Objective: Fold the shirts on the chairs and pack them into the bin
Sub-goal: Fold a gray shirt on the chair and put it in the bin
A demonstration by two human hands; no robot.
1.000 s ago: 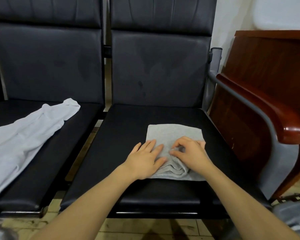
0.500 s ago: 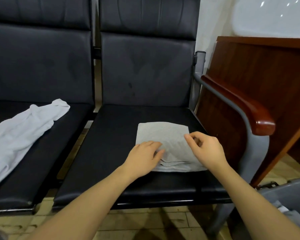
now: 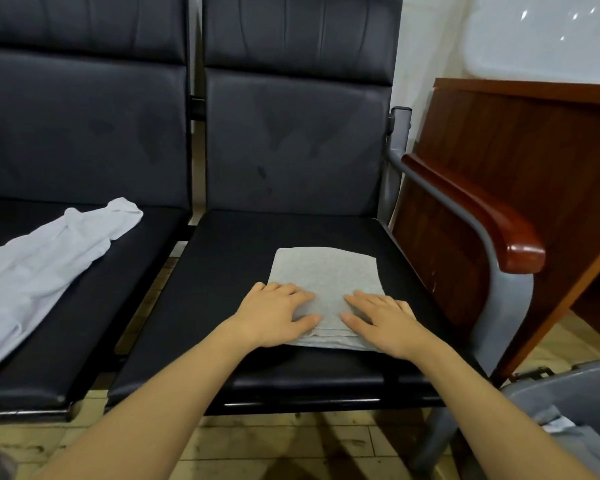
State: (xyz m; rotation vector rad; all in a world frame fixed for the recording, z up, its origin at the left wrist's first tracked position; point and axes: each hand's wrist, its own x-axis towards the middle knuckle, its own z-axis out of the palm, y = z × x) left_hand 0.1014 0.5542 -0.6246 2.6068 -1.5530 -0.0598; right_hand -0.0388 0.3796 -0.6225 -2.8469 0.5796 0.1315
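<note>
- Grey shirt (image 3: 326, 282) lies folded by the seat's (image 3: 222, 271) front edge.
- Right hand (image 3: 385, 320), pinching before, now presses flat beside left hand (image 3: 278, 313), fingers straight.

The chair seat (image 3: 243, 271) and its backrest (image 3: 291, 140) are black leather-like upholstery, smooth with a dull sheen and faint scuff marks. The folded grey shirt (image 3: 326, 275) is soft, matt knit cloth with a fine heathered texture. The white shirt (image 3: 49, 265) on the neighbouring seat is thin, matt, wrinkled fabric. The armrest (image 3: 482, 216) is glossy, lacquered reddish wood on a matt grey painted metal frame (image 3: 499, 292). The cabinet (image 3: 520, 161) beside it is dark varnished wood. The bin (image 3: 548, 393) looks like smooth grey plastic. The floor (image 3: 264, 445) tiles are dull and stained.
</note>
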